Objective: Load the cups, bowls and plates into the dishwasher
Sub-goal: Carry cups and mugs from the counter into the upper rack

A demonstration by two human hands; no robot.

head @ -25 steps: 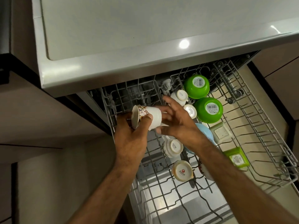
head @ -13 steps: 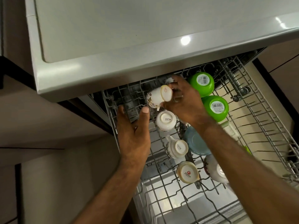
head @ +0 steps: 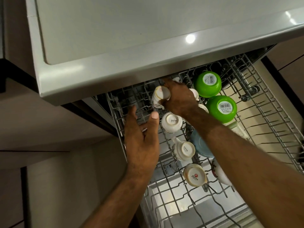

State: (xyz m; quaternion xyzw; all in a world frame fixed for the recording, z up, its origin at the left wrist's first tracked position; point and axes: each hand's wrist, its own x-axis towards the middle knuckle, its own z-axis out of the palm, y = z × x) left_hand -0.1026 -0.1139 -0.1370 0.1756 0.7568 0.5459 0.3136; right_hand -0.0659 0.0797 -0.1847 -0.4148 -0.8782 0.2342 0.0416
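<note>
Dishwasher (head: 115, 46) is open, with its grey wire upper rack (head: 266, 116) pulled out toward the near side. All the dishes are sitting in that rack.

The right hand (head: 178, 97) reaches into the far left corner of the rack, fingers wrapped round a white floral cup (head: 160, 96). The cup is upside down, base up, low among the tines. Can't tell if it's actually resting on the wire.

The left hand (head: 141, 139) is at the rack's left edge, just near of that cup. Its fingers are straight and spread, thumb up, and there's nothing in it. Hard to say whether it touches the rack.

Right of the right hand, the far green bowl (head: 207, 83) and the near green bowl (head: 221, 109) sit upside down side by side. Both have barcode stickers on their bases.

A blue bowl (head: 199, 145) pokes out from under the right forearm mid-rack.

From the held cup a row of upside-down white cups runs nearer: a SISTA cup (head: 171, 122), a second SISTA cup (head: 183, 149), then a Sonny cup (head: 195, 176). A floral bowl (head: 218, 173) sits just right of the Sonny cup, half hidden by the forearm.
</note>
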